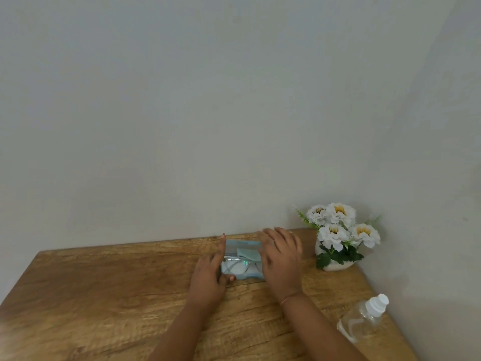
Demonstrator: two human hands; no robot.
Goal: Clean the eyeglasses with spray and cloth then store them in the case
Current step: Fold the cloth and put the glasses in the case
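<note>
1. Your left hand (208, 276) rests on the worktop (104, 287) against the left end of the case (243, 257), index finger stretched along its side, thumb at its near corner; it touches the case but grips nothing.
2. The light blue case lies open near the wall. The glasses (235, 265) lie inside it, with the folded cloth (248, 253) on top of them toward the far side.
3. Your right hand (282, 256) lies flat over the right end of the case, fingers spread and loose, clasping nothing.
4. Right of the case stands a pot of white flowers (341, 231).
5. The clear spray bottle (364, 319) lies on its side, well right of the case, near the worktop's edge.
</note>
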